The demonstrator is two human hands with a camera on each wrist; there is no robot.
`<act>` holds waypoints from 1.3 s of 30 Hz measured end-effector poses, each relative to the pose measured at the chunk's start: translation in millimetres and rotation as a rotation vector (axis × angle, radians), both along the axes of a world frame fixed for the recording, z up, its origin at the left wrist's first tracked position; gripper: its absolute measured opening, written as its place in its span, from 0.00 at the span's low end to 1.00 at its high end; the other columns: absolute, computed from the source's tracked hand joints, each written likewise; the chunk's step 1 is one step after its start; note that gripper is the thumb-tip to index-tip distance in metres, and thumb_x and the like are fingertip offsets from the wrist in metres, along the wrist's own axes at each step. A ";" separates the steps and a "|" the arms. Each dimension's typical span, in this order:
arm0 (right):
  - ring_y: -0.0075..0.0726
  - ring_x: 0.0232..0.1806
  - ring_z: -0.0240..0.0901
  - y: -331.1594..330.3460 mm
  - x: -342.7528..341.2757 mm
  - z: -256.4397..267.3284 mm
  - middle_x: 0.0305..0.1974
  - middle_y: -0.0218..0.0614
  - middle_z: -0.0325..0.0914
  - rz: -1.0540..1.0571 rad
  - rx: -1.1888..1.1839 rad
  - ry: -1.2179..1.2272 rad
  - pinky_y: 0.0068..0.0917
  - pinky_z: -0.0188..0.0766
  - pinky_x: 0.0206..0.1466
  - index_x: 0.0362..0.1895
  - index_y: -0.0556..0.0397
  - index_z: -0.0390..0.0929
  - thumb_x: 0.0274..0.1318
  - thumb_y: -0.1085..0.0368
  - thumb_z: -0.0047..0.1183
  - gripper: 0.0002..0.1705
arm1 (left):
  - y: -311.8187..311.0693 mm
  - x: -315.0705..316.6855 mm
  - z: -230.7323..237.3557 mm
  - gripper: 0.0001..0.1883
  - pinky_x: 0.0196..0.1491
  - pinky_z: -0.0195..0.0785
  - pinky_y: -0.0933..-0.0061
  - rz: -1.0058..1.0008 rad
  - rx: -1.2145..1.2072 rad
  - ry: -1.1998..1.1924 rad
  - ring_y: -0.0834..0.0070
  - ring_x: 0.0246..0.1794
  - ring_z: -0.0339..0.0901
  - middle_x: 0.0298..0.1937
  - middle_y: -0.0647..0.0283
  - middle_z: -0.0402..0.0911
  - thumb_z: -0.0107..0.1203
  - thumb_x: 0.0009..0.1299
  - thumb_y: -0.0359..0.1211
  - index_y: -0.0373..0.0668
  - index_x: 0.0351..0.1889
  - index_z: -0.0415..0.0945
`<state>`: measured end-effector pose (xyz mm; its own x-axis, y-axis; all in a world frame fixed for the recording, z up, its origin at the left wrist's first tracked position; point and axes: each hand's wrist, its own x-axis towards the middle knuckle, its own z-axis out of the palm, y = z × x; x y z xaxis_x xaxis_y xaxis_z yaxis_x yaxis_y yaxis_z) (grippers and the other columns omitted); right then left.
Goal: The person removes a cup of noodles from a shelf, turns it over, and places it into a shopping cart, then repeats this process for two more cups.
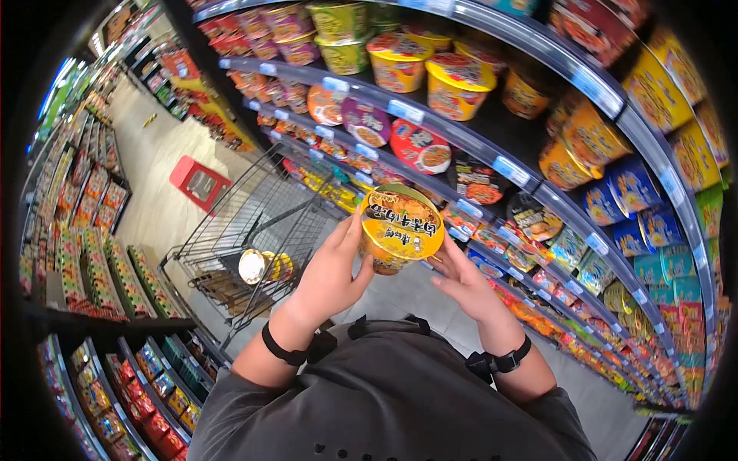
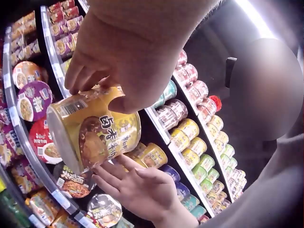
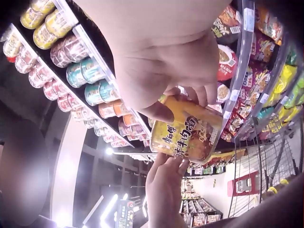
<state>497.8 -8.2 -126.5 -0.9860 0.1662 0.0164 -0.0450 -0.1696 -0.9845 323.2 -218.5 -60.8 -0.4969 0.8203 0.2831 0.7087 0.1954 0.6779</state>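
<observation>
Glossy round tub (image 1: 401, 234) held before the shelf's front edge (image 1: 461, 143)

Beside a wire cart (image 1: 246, 223), the left hand (image 1: 332, 265) curls round the tub's smooth wall; the right hand's (image 1: 469, 284) fairly straight fingers touch it, some tips hidden.

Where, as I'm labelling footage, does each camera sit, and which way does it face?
Head: on the head, facing forward and down at the noodle cup; left hand, right hand, shirt show.
Left wrist: on that wrist, facing the cup and shelves; both hands show.
Right wrist: on that wrist, facing the cup, cart beyond; both hands show.
Both wrist views share cup and hands.
</observation>
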 end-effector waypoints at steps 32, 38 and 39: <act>0.51 0.83 0.44 -338.9 -416.5 -54.8 0.82 0.49 0.47 0.538 -0.115 -0.350 0.46 0.46 0.82 0.83 0.55 0.43 0.65 0.70 0.53 0.47 | -404.8 -260.0 -148.5 0.34 0.71 0.65 0.63 0.710 0.312 -0.572 0.60 0.69 0.74 0.67 0.47 0.77 0.53 0.69 0.23 0.33 0.75 0.63; 0.47 0.83 0.45 -336.8 -502.6 -114.9 0.81 0.48 0.51 0.593 -0.113 -0.457 0.40 0.47 0.82 0.82 0.58 0.45 0.61 0.78 0.47 0.46 | -390.0 -329.1 -218.6 0.31 0.68 0.66 0.67 0.869 0.401 -0.831 0.66 0.66 0.76 0.65 0.51 0.79 0.50 0.71 0.24 0.33 0.74 0.65; 0.46 0.84 0.45 -335.2 -517.5 -130.7 0.81 0.48 0.51 0.599 -0.102 -0.473 0.40 0.47 0.82 0.82 0.59 0.46 0.60 0.78 0.47 0.45 | -387.5 -340.7 -230.3 0.30 0.68 0.66 0.69 0.909 0.373 -0.919 0.68 0.66 0.76 0.65 0.52 0.79 0.51 0.71 0.24 0.33 0.74 0.65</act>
